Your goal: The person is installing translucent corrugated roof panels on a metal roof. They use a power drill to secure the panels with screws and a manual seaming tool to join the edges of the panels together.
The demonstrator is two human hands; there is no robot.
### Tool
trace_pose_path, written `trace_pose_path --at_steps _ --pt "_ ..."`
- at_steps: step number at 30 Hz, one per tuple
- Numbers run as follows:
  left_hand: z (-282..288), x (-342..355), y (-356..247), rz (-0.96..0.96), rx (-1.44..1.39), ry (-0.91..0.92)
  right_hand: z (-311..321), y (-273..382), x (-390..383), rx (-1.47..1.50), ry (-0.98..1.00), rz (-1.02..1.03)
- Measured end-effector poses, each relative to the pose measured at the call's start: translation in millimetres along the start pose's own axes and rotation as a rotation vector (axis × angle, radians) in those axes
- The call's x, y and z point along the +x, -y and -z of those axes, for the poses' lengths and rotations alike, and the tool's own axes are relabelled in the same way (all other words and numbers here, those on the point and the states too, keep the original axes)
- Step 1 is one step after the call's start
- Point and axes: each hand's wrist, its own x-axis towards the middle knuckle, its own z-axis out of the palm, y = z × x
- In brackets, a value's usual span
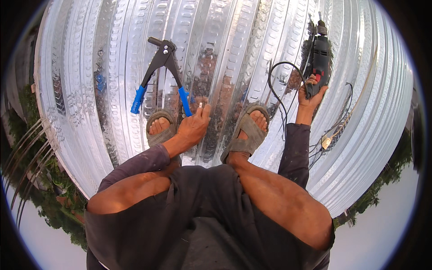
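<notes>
So, the right hand [312,95] had a black drill [321,56] by its grip, w/ the fingers [310,80] clamped round it. The drill was on the right side, over a shiny, bumpy metal sheet [229,54], w/ its thin bit [320,16] pointing away from the person. Couldn't tell if the drill lay on the metal or was up a bit. A black cord [270,83] made a big loop just left of it & ran down nr the right sleeve [294,148].

The left hand [191,128] was b/w the two feet, close to the left one. Its thumb & a finger were pinched together on a small pale bit [200,105], too tiny to tell more. A rivet tool [164,55] was just past that hand, w/ a black head & 2 blue handles spread wide. The right-side blue handle came down to the hand; couldn't tell if the palm had it too.

Both feet were in brown sandals [249,135] on the metal. Dark shorts [135,225] filled the low part. On the right, past the right sleeve, were thin wires [348,105] w/ a yellowish piece [326,142]. Off the left edge, thin rods [29,164] stuck out over green plants [65,220].
</notes>
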Motion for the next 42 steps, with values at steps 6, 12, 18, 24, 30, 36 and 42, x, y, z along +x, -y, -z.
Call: trace_pose_path --at_steps 6,12,18,24,30,36,42 --pt "-20.8 -1.2 19.8 -0.053 0.042 -0.131 -15.9 -22.6 -8.8 -0.694 -0.334 0.16" --pt "-28.6 -0.5 30.8 -0.21 0.279 -0.18 -41.9 -31.4 -38.7 -1.012 -0.558 0.164" --pt "-14.4 -2.5 25.9 -0.225 0.449 -0.172 -74.9 -62.7 -71.0 -1.781 -0.679 0.677" --pt "-9.6 15.1 31.2 -0.379 0.512 -0.267 -128.2 -149.5 -96.6 -1.867 -0.25 0.682" --pt "5.5 -8.9 28.4 -0.408 0.219 -0.224 -92.4 -221.8 -143.0 -2.059 0.247 0.265" --pt "17.9 -65.5 39.8 -0.472 0.067 -0.07 -32.9 -284.7 -148.2 -2.377 0.84 0.3" --pt "18.6 -58.1 46.0 -0.34 0.031 -0.18 -9.8 -310.3 -138.7 -2.568 0.967 0.393"
